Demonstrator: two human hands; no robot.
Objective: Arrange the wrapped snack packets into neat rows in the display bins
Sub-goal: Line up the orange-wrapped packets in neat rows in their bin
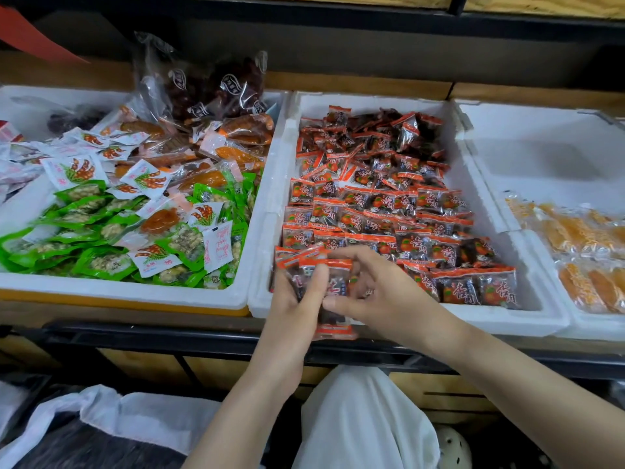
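Observation:
A white foam bin (pixel 500 319) in the middle holds several red-edged dark snack packets (pixel 399 211). They lie in neat rows toward the front and in a loose heap at the back. Over the bin's front left corner my left hand (pixel 294 299) grips a small stack of the same red packets (pixel 333 296). My right hand (pixel 378 292) pinches that stack from the right with thumb and fingers. One packet of the stack hangs below the bin's front rim.
The left foam bin (pixel 135 289) is piled with green, white and orange packets and bags of dark fruit. At the right edge another white bin (pixel 527 211) holds orange sticks. A black shelf rail (pixel 169 336) runs below the bins. White plastic bags lie at lower left.

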